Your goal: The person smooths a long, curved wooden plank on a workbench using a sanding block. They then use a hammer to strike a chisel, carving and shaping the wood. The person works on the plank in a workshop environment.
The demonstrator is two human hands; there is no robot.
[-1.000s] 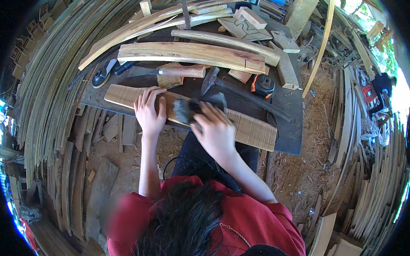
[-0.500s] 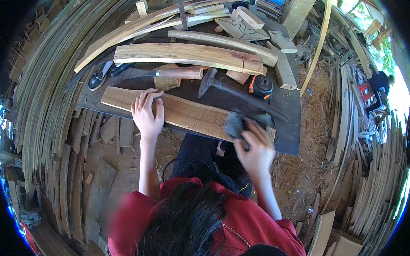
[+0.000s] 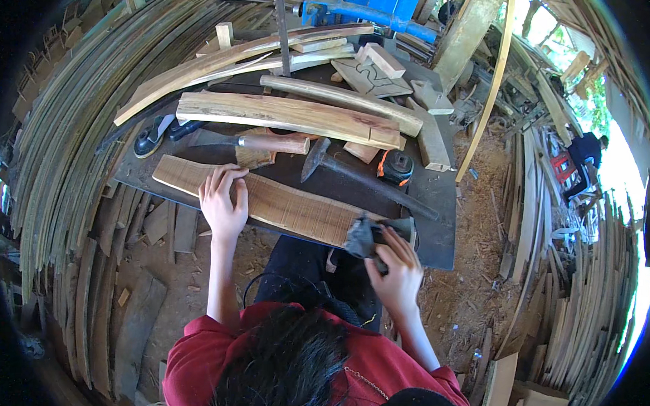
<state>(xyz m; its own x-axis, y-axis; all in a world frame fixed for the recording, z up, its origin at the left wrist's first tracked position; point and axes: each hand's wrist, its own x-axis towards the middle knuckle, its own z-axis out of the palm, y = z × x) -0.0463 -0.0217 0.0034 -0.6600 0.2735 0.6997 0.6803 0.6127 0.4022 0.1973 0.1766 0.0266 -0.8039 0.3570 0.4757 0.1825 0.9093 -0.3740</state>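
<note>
Brown wood: a long board (image 3: 296, 210) lies along the near edge of the dark table (image 3: 437, 239). The left hand (image 3: 224, 208) rests on it, half-open, fingers bent, thumb apart; the right hand (image 3: 400, 276) closes around a crumpled grey sheet (image 3: 360, 237) at its right end. Beyond lie a hammer (image 3: 377, 184), then pale beams (image 3: 285, 116).
</note>
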